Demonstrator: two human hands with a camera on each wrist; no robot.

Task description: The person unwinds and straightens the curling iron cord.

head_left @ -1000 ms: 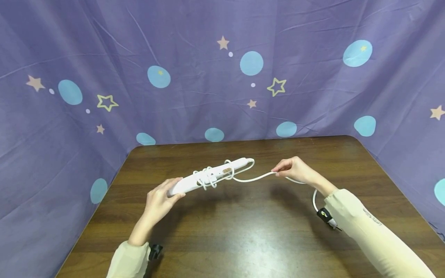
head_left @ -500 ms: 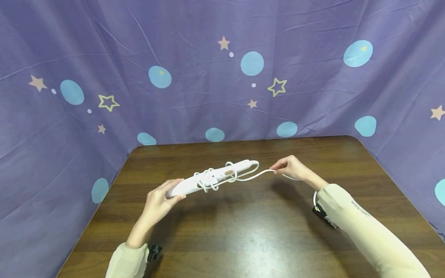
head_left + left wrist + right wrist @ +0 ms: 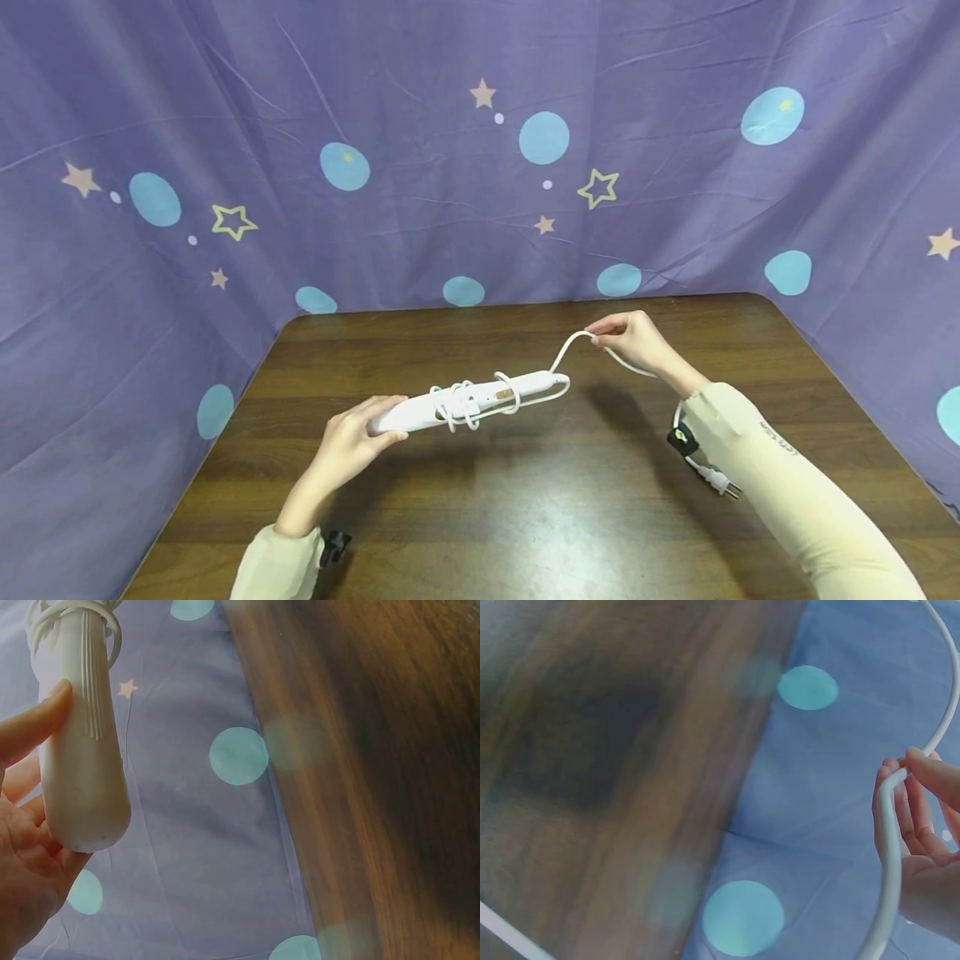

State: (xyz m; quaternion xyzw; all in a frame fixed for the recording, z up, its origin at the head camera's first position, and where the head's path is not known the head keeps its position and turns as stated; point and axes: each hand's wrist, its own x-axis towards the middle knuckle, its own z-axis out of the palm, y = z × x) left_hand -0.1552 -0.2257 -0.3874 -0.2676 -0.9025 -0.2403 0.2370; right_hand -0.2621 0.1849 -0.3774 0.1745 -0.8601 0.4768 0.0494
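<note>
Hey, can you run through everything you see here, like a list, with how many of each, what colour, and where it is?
Appliance: 1, white with a gold patch, held above the table
Cord: 1, white, looped around the appliance and running up to the right hand
Plug: 1, white, beside the right sleeve in the head view
Table: 1, brown wood, below both hands
Cloth: 1, purple with a printed pattern, behind the table and at its sides
Wrist cameras: 2, black, one at each cuff
Sleeves: 2, cream, one on each arm
Left hand: 1, bare, gripping one end of the appliance
Right hand: 1, bare, pinching the cord
</note>
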